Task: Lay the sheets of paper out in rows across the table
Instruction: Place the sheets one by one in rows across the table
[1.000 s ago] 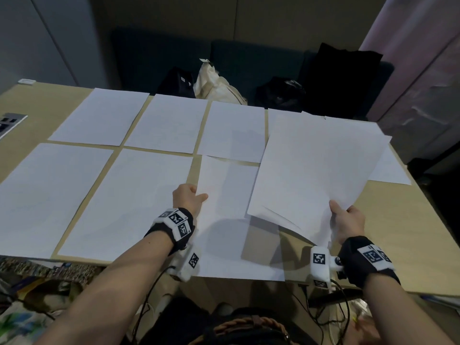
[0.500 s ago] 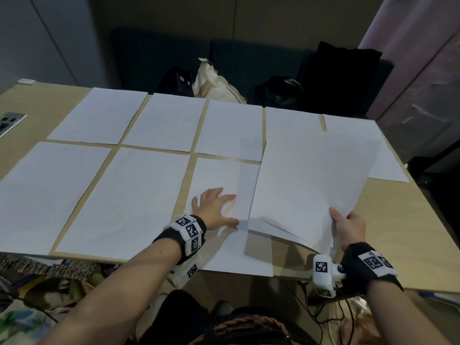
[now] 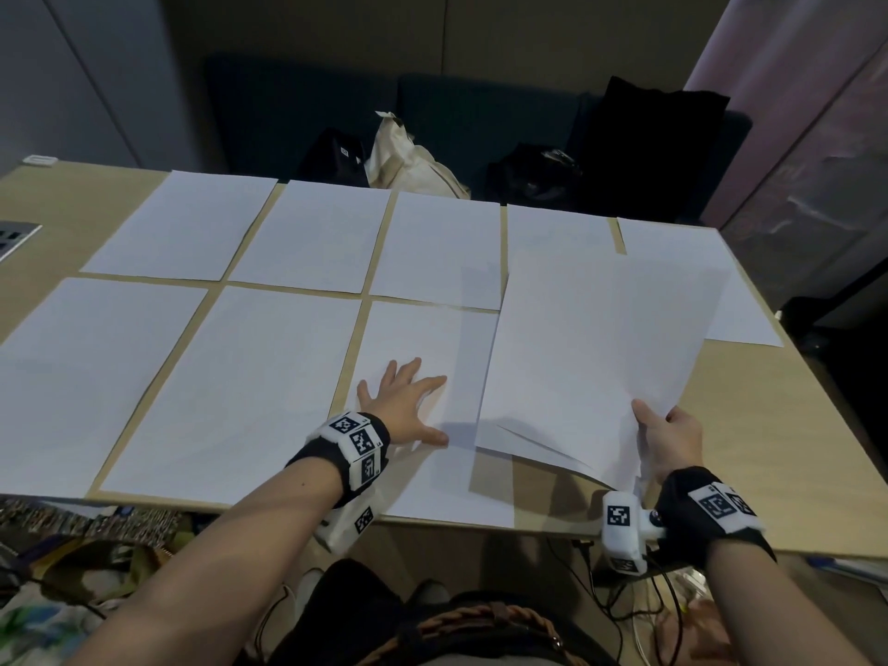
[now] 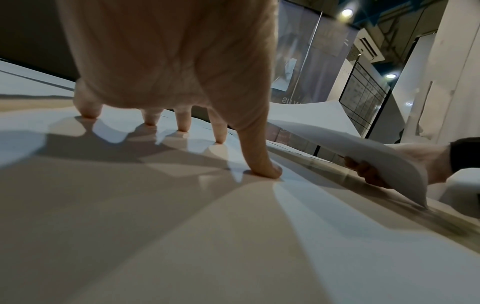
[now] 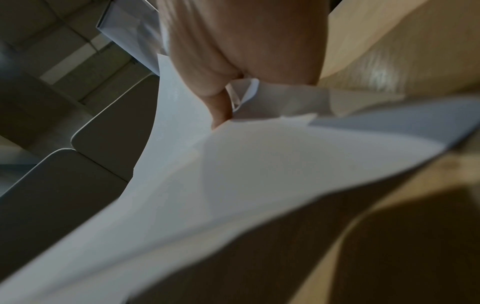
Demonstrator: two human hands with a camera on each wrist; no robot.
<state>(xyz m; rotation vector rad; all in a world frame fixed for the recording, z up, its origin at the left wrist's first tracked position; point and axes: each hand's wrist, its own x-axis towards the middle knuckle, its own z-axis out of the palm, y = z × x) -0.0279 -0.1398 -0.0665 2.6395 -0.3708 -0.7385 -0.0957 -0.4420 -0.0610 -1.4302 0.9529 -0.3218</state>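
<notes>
White sheets lie in two rows on the wooden table (image 3: 769, 449). My left hand (image 3: 403, 401) rests flat, fingers spread, on the third sheet of the near row (image 3: 423, 338); in the left wrist view its fingertips (image 4: 265, 170) press that sheet (image 4: 182, 236). My right hand (image 3: 668, 435) pinches the near right corner of a stack of sheets (image 3: 591, 358), held tilted above the table to the right of that sheet. In the right wrist view the thumb (image 5: 221, 111) grips the stack (image 5: 207, 174). The stack hides parts of the far row's right-hand sheets.
Two sheets (image 3: 269, 386) fill the near row to the left; several sheets (image 3: 312, 233) form the far row. Dark bags (image 3: 528, 175) and a cream cloth bag (image 3: 413, 161) sit on the bench behind the table. Cables (image 3: 615, 593) hang below the near edge. A socket panel (image 3: 14, 235) lies at far left.
My left hand let go of the third near sheet's edge and spread flat on it; the sheet slid a little left and straightened. The right hand's stack lowered slightly.
</notes>
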